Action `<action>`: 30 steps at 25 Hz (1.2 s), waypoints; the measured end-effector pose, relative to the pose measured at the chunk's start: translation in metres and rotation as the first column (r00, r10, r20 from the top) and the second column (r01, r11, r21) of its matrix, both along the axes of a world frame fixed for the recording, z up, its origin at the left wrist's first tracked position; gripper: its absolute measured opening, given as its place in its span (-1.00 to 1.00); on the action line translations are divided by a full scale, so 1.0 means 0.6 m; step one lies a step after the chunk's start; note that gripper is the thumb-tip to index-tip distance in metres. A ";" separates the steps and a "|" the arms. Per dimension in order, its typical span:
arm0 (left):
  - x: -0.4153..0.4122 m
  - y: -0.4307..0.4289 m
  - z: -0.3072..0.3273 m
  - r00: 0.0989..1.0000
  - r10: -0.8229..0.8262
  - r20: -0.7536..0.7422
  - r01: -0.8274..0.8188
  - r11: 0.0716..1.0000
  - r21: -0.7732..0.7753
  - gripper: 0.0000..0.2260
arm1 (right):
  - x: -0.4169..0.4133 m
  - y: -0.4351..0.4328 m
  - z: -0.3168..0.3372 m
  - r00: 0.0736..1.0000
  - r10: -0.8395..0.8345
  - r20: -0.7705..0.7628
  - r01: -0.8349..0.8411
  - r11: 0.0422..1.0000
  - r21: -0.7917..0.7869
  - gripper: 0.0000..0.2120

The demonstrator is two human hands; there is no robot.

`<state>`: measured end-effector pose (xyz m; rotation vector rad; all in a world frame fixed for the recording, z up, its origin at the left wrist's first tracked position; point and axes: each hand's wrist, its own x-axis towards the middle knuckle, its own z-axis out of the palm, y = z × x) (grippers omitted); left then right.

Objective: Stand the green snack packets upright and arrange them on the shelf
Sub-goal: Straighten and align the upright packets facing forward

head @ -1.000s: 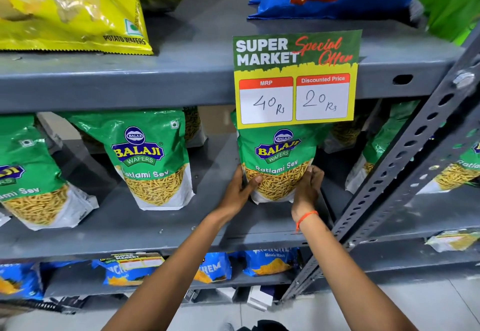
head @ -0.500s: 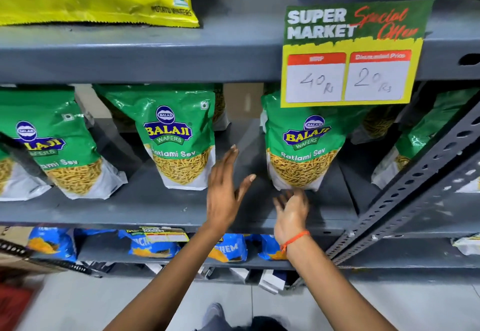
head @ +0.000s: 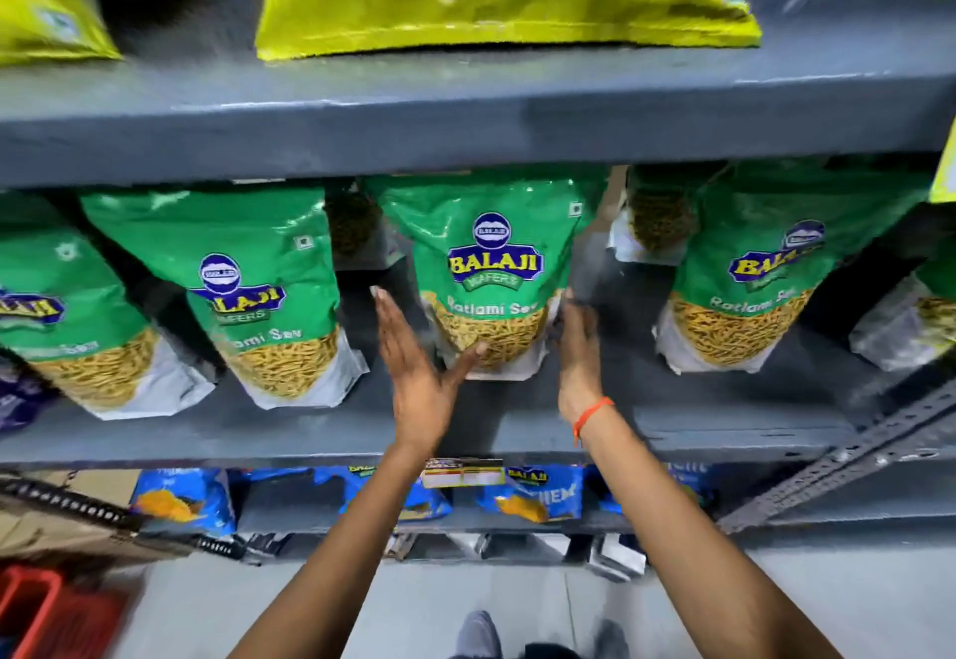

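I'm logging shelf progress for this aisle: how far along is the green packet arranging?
Looks done: the green packet on the right and the one left of centre stand upright on the shelf. In hand: the left hand and right hand, both open, flank the centre packet, thumb at its front. Left: packets behind and at the far edges are too hidden to judge.

A grey metal shelf [head: 724, 438] carries a row of green packets standing upright: one at centre [head: 491, 265], one left of it [head: 253, 291], one right [head: 750, 286]. The shelf above [head: 465, 110] holds yellow bags [head: 507, 1]; the one below holds blue bags [head: 533, 495].
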<state>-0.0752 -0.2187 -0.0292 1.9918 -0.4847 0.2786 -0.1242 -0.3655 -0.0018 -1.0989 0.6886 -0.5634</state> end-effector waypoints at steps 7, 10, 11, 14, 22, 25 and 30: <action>0.027 0.003 -0.021 0.836 -0.356 -0.418 0.223 0.916 -0.334 -0.38 | -0.016 0.013 -0.007 0.978 0.204 0.040 -0.186 0.945 -0.268 -0.76; 0.011 -0.016 -0.015 0.826 -0.368 -0.428 0.231 0.912 -0.338 -0.48 | -0.027 -0.002 -0.005 0.978 0.194 0.073 -0.166 0.945 -0.282 -0.71; 0.007 -0.022 -0.010 0.821 -0.372 -0.433 0.237 0.912 -0.335 -0.52 | -0.030 -0.006 -0.004 0.978 0.192 0.083 -0.161 0.945 -0.284 -0.71; -0.004 -0.033 -0.007 0.825 -0.355 -0.440 0.229 0.922 -0.314 -0.53 | -0.038 -0.017 -0.003 0.975 0.205 0.084 -0.171 0.939 -0.299 -0.66; -0.024 -0.030 0.010 0.858 -0.298 -0.419 0.211 0.947 -0.242 -0.41 | -0.047 -0.004 -0.003 0.994 0.099 -0.045 -0.109 0.930 -0.352 -0.27; -0.040 -0.022 0.029 0.974 -0.118 -0.191 0.118 0.993 -0.011 -0.28 | -0.055 0.038 0.019 0.965 -0.260 0.036 0.222 0.734 -0.641 -0.32; -0.020 0.058 0.077 0.922 0.077 0.379 -0.128 0.986 0.111 -0.42 | -0.007 0.144 0.058 0.939 -0.148 0.311 0.341 0.535 -0.773 -0.70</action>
